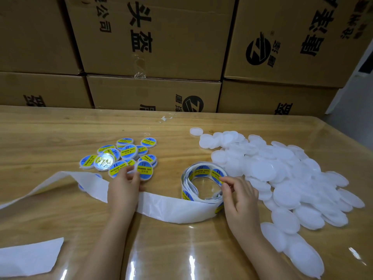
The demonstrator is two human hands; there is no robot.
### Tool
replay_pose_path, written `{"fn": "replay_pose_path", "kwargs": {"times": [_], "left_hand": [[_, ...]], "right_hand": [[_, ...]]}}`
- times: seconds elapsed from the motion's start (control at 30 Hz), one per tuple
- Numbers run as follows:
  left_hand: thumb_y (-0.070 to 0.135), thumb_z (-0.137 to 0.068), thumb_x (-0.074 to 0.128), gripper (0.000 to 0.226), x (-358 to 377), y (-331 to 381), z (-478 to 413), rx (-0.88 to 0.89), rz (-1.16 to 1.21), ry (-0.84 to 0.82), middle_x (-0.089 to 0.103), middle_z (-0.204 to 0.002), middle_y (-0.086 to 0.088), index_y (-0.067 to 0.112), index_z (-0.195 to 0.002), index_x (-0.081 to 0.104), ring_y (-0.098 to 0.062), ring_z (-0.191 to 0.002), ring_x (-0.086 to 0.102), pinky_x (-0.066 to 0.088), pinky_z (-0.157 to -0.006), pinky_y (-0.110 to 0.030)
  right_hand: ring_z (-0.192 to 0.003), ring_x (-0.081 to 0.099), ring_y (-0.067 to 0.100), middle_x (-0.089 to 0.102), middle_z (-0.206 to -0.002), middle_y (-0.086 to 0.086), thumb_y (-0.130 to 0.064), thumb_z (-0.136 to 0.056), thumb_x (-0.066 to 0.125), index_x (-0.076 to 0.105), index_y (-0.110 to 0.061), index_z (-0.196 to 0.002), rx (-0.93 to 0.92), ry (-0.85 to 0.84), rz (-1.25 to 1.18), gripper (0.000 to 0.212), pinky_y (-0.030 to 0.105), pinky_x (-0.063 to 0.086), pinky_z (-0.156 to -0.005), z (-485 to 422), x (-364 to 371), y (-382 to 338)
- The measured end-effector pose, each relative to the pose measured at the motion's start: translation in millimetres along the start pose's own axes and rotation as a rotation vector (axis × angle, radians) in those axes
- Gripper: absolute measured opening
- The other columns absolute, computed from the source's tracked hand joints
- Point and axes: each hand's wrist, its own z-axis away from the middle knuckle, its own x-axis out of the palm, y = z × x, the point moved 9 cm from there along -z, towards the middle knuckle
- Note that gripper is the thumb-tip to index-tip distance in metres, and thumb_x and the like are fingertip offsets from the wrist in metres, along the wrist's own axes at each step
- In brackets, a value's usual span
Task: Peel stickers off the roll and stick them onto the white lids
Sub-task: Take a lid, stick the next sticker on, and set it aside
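Note:
A loose roll of blue-and-yellow round stickers (201, 178) lies in the middle of the table. My right hand (239, 196) pinches the edge of a sticker (217, 175) on the roll's far right side. From the roll a white backing strip (173, 207) trails left across the table. My left hand (124, 187) lies over that strip, and its fingertips touch a stickered lid (145, 170) at the near edge of a cluster of several stickered lids (121, 156). To the right spreads a big heap of plain white lids (282, 174).
Stacked cardboard boxes (153, 47) wall off the far side of the wooden table (50, 134). A loose piece of white backing paper (28, 257) lies at the near left. One upturned white lid (196, 131) sits apart behind the heap.

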Motion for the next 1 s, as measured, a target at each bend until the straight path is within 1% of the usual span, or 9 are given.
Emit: {"fn": "replay_pose_path", "kwargs": {"times": [0.17,0.23,0.3,0.37,0.5,0.63,0.73,0.87,1.0], "left_hand": [[0.020,-0.092,0.054,0.034,-4,-6,-2,-0.046,-0.005,0.029,0.068,-0.069,0.005,0.013,-0.124,0.052,-0.024,-0.095,0.062,0.039,-0.073,-0.033],[0.015,-0.089,0.056,0.036,-4,2,0,0.001,-0.088,0.037,0.068,-0.098,-0.008,0.008,-0.124,0.052,-0.030,-0.101,0.059,0.039,-0.075,-0.035],[0.008,-0.086,0.060,0.038,-3,9,2,0.068,-0.205,0.036,0.051,-0.122,-0.018,0.005,-0.123,0.054,-0.036,-0.102,0.055,0.036,-0.072,-0.035],[0.008,-0.084,0.061,0.031,2,19,6,0.149,-0.308,0.015,0.045,-0.120,-0.017,0.005,-0.115,0.058,-0.038,-0.094,0.055,0.036,-0.066,-0.035],[0.014,-0.083,0.062,0.012,15,39,20,0.338,-0.536,-0.049,0.056,-0.101,-0.011,0.006,-0.089,0.068,-0.033,-0.093,0.054,0.045,-0.058,-0.039],[0.012,-0.083,0.061,0.013,26,46,27,0.445,-0.655,-0.090,0.064,-0.095,-0.015,0.002,-0.082,0.069,-0.037,-0.086,0.055,0.046,-0.066,-0.042],[0.016,-0.088,0.057,0.018,31,45,27,0.445,-0.664,-0.121,0.064,-0.102,-0.013,0.002,-0.090,0.068,-0.037,-0.092,0.057,0.045,-0.076,-0.043],[0.018,-0.091,0.056,0.022,30,53,29,0.435,-0.515,-0.107,0.064,-0.115,-0.012,0.004,-0.102,0.069,-0.034,-0.106,0.057,0.043,-0.087,-0.042],[0.015,-0.092,0.055,0.016,32,86,54,0.490,0.026,-0.143,0.064,-0.107,-0.005,0.006,-0.092,0.068,-0.022,-0.104,0.058,0.043,-0.090,-0.036]], "right_hand": [[-0.082,0.056,0.016,0.062,-0.081,-0.006,-0.021,-0.089,0.046,0.066,-0.017,-0.097,0.044,0.016,-0.033,0.022,0.037,0.036,-0.084,-1,-1,5],[-0.084,0.055,0.014,0.063,-0.083,-0.007,-0.022,-0.089,0.046,0.066,-0.017,-0.097,0.053,0.022,-0.044,0.022,0.037,0.037,-0.085,-1,-1,6],[-0.085,0.055,0.013,0.063,-0.084,-0.008,-0.021,-0.089,0.045,0.066,-0.017,-0.097,0.056,0.025,-0.045,0.023,0.037,0.037,-0.085,-2,-1,7],[-0.085,0.055,0.013,0.063,-0.085,-0.008,-0.021,-0.089,0.045,0.066,-0.016,-0.097,0.059,0.026,-0.051,0.023,0.037,0.037,-0.084,-2,-1,7],[-0.087,0.054,0.017,0.063,-0.089,-0.006,-0.019,-0.090,0.042,0.066,-0.015,-0.097,0.090,0.075,-0.030,0.026,0.033,0.034,-0.082,-3,-6,12],[-0.095,0.053,0.030,0.062,-0.098,0.006,-0.007,-0.089,0.044,0.065,-0.009,-0.099,0.221,0.225,0.098,0.024,0.043,0.037,-0.084,-7,-23,31],[-0.111,0.047,0.034,0.055,-0.119,0.011,0.003,-0.085,0.052,0.064,-0.012,-0.108,0.309,0.138,0.384,0.030,0.045,0.033,-0.089,-10,-23,52],[-0.135,0.031,0.030,0.034,-0.149,0.010,-0.006,-0.087,0.053,0.056,-0.018,-0.126,0.339,-0.050,0.652,0.041,0.044,0.023,-0.103,-10,-16,73],[-0.142,0.018,0.032,0.019,-0.157,0.011,-0.021,-0.092,0.051,0.053,-0.020,-0.132,0.349,-0.120,0.756,0.040,0.044,0.014,-0.110,-12,-20,87]]}}
